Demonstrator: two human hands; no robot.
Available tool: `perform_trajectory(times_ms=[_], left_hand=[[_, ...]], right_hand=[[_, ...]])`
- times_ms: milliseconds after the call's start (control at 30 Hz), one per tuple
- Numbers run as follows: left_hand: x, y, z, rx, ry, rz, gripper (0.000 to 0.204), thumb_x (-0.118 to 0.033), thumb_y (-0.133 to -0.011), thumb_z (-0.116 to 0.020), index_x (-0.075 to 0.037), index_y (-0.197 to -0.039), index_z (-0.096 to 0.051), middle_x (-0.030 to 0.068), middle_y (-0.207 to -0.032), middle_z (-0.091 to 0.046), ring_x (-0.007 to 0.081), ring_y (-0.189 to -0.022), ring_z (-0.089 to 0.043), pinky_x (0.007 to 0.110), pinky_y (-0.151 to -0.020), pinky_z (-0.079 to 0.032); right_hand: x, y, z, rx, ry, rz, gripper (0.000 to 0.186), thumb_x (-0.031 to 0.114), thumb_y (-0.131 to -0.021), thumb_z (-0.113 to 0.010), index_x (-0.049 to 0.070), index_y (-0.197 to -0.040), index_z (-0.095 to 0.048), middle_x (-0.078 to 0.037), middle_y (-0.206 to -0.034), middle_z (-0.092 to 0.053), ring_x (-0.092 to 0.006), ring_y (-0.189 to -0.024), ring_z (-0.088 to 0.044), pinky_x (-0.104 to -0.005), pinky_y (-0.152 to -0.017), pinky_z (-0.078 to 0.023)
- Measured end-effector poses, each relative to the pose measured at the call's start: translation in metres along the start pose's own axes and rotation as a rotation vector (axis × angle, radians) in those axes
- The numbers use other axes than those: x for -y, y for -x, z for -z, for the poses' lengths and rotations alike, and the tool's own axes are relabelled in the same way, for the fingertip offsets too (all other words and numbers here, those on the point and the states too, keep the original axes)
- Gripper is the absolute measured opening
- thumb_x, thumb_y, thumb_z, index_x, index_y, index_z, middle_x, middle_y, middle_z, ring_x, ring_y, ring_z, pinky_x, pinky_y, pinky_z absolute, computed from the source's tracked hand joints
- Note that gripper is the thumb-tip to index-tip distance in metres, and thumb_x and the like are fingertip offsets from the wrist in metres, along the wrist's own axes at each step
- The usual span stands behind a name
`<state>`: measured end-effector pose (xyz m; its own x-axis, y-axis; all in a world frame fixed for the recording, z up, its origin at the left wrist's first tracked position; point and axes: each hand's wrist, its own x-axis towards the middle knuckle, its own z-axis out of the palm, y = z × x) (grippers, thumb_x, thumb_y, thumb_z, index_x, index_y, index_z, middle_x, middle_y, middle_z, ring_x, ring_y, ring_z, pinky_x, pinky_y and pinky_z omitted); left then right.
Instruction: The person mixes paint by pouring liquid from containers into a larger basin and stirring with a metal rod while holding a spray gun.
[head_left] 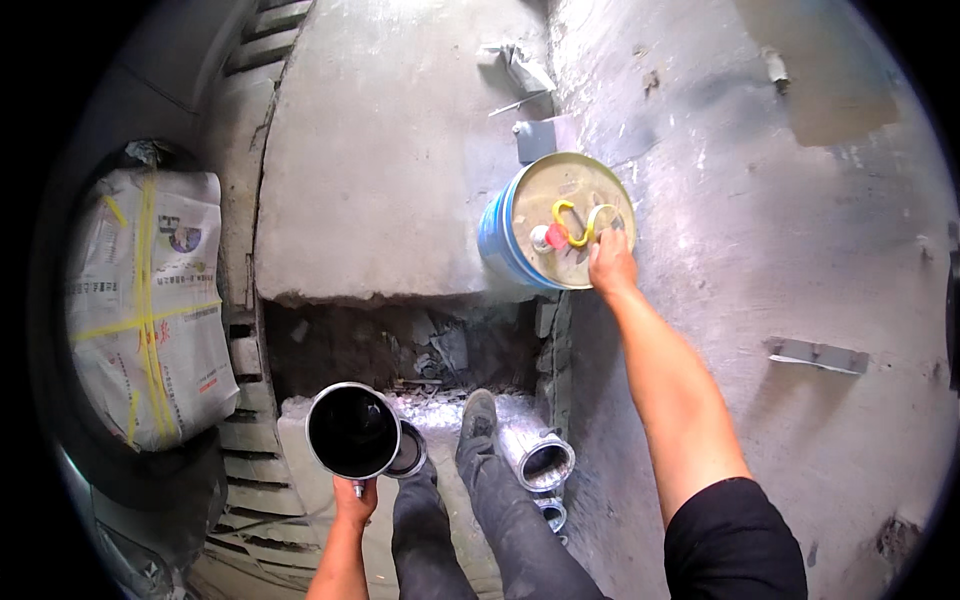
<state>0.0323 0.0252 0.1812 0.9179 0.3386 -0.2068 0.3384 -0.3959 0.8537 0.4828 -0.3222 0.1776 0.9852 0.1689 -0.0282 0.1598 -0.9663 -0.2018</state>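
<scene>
Drum, blue-sided with a tan lid (pixel 535 196), stands between one and two o'clock from the middle of the view. Its lid bears a curved yellow piece (pixel 572 238) and a red-and-white cap (pixel 556 236). Between two and three o'clock, the right hand (pixel 612 264) is at the lid's near edge, its fingers bent; I cannot tell whether they pinch the pale loop beside them.

At seven o'clock, the left hand (pixel 356 500) has its fingers wrapped below a round metal container (pixel 386 402), dark inside, whose mouth faces up. A second round container (pixel 417 462) shows just beside it, at its four o'clock, partly hidden.

Between five and six o'clock lies a silvery cylinder (pixel 533 455), near the person's shoe (pixel 478 415). At nine o'clock is a pale bag (pixel 185 285) crossed with yellow bands; at three o'clock, a grey metal strip (pixel 835 357).
</scene>
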Motion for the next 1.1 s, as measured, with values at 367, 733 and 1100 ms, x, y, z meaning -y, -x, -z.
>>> perform_trajectory(times_ms=[367, 733, 1100], left_hand=[[-0.07, 0.029, 0.057, -0.025, -0.039, -0.069, 0.019, -0.019, -0.086, -0.063, -0.001, -0.088, -0.058, 0.0173, -0.072, -0.06, 0.0263, -0.062, -0.056, 0.039, -0.058, -0.045], [-0.208, -0.039, 0.088, 0.186, -0.056, -0.228, 0.024, -0.024, -0.085, -0.064, -0.004, -0.095, -0.055, 0.0179, -0.079, -0.062, 0.0284, -0.071, -0.06, 0.041, -0.063, -0.046], [-0.265, -0.04, 0.1, 0.267, -0.142, -0.315, 0.032, -0.029, -0.086, -0.064, -0.007, -0.107, -0.053, 0.0198, -0.089, -0.062, 0.0305, -0.078, -0.06, 0.042, -0.069, -0.046]], right_hand=[[0.112, 0.141, 0.305, 0.18, -0.328, 0.267, 0.022, 0.026, -0.087, -0.065, 0.005, -0.087, -0.06, -0.015, -0.085, -0.059, -0.0343, -0.078, -0.059, -0.0415, -0.067, -0.047], [0.163, 0.301, 0.756, -0.89, 0.323, 0.285, 0.017, 0.003, -0.077, -0.066, 0.008, -0.093, -0.062, -0.008, -0.095, -0.062, -0.027, -0.093, -0.061, -0.0351, -0.069, -0.055], [0.112, 0.304, 0.962, -0.877, 0.481, -0.177, 0.01, 0.012, -0.085, -0.058, 0.004, -0.089, -0.062, -0.016, -0.092, -0.062, -0.0372, -0.088, -0.06, -0.0458, -0.074, -0.048]])
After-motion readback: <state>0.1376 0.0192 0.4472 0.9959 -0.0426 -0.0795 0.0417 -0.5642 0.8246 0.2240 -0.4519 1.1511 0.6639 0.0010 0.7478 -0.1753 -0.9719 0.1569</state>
